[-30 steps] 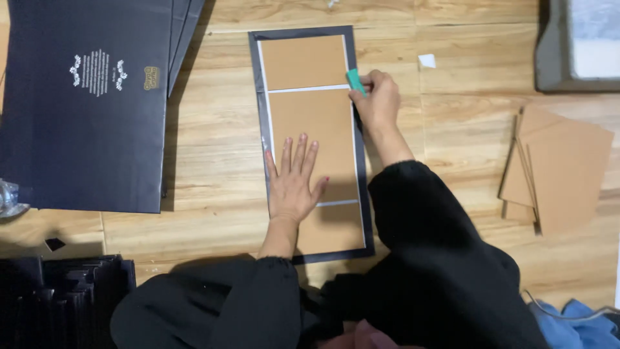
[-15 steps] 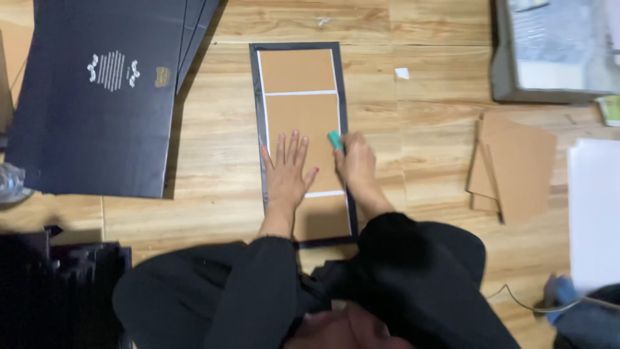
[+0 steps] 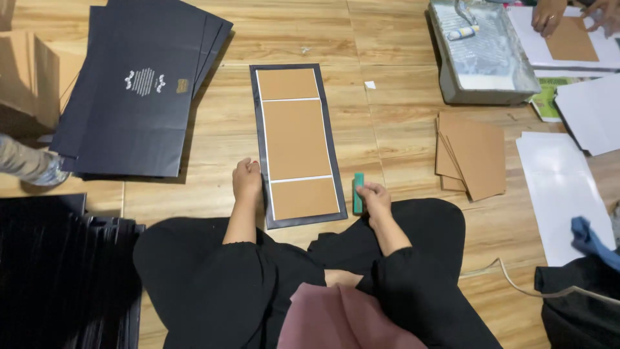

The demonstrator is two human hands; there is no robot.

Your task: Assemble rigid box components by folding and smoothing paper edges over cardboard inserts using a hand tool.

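The right hand [image 3: 374, 196] is closed around a small green scraper block [image 3: 358, 192], held upright on the wooden floor [image 3: 194, 194] just beside the right edge of the long dark sheet [image 3: 332, 161], no longer on it; 0.5 s ago the block was pressed on the middle brown panel, and 1.0 s ago it was up at the top right of the sheet; the stroke is thus judged to have run down the sheet and off its lower end. The left hand [image 3: 246, 179] is curled, fingers folded in, resting against the left edge of the sheet and holding nothing that can be made out; earlier it lay flat and spread on the middle panel. 3 brown card panels [image 3: 296, 139] are seen lying on the dark sheet, apart from one another by thin pale gaps; the pressing pass over them appears done. Noted further out: a stack of dark printed sheets [image 3: 139, 103] to the left; loose brown cards [image 3: 475, 155] to the right; a grey tray [image 3: 484, 58] with a roller beyond; another person's hands [image 3: 549, 16] at the top right, on a brown card.
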